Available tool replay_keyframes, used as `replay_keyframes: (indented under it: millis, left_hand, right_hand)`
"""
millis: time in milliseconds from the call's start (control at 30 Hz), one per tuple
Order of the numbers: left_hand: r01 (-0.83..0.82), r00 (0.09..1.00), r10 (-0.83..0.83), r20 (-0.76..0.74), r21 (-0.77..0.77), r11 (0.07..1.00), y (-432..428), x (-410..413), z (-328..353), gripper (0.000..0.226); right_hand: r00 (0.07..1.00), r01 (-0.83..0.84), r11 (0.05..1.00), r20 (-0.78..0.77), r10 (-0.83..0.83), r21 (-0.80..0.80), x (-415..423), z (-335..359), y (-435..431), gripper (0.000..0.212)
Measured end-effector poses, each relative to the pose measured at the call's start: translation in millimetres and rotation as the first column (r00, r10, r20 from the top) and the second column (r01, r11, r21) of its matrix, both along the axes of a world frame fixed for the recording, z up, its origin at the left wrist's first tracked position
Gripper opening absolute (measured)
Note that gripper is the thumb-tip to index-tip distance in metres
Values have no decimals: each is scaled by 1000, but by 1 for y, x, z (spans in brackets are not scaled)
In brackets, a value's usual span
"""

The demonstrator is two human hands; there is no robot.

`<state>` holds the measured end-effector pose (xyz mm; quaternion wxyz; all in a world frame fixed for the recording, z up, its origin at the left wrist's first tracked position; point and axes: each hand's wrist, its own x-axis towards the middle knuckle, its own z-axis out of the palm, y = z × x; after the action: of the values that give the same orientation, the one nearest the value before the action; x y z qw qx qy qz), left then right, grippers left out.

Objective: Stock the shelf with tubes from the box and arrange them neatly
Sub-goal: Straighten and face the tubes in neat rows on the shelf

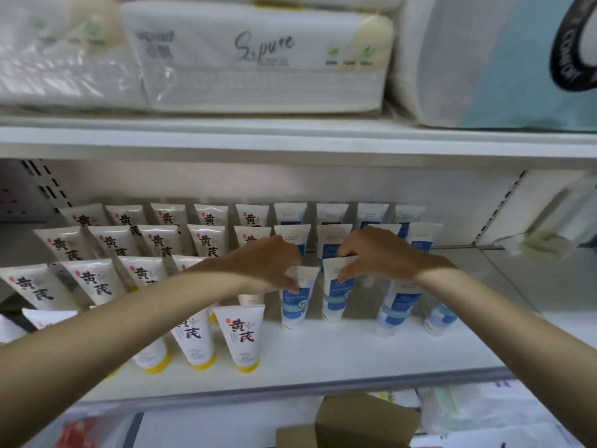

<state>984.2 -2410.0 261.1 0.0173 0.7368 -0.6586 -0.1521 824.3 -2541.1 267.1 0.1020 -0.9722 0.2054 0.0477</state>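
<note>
Hands, left [268, 263] and right [376, 250], pinch blue-labelled tubes [336, 299] beside 黄芪-lettered tubes [240, 334].

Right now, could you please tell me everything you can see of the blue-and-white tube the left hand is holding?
The tube is white, soft-looking plastic with a blue label and a paler band; its print is too blurred to read. It stands cap down on the white shelf, flat crimped end up, leaning slightly. The left hand pinches that crimped top. To its right stands a matching tube pinched by the right hand.
</note>
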Motion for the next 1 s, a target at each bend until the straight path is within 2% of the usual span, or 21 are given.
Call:
replay_keyframes:
  millis: [133,233,333,500,833,1000]
  left_hand:
    - [27,999,-26,26,-25,999,1,-1,2,47]
    - [45,998,-43,43,-47,998,1,-1,6,47]
    - [75,995,-69,72,-81,994,-1,-2,9,46]
    - [71,996,-65,62,-103,992,-5,-2,7,42]
    - [52,999,-51,20,-74,996,-8,-3,9,44]
    - [54,998,-53,23,-60,997,-8,-2,11,44]
  right_hand:
    - [1000,17,1000,-11,-17,20,2,-1,-2,20]
    - [1000,15,999,-2,-15,37,3,-2,-3,23]
    - [1000,14,999,4,-14,43,4,-3,-5,16]
    - [1000,5,999,2,-5,33,3,-3,-4,33]
    - [1000,1,996,19,-3,87,3,-3,-4,39]
    - [1000,-2,994,-2,2,109,4,-2,-2,33]
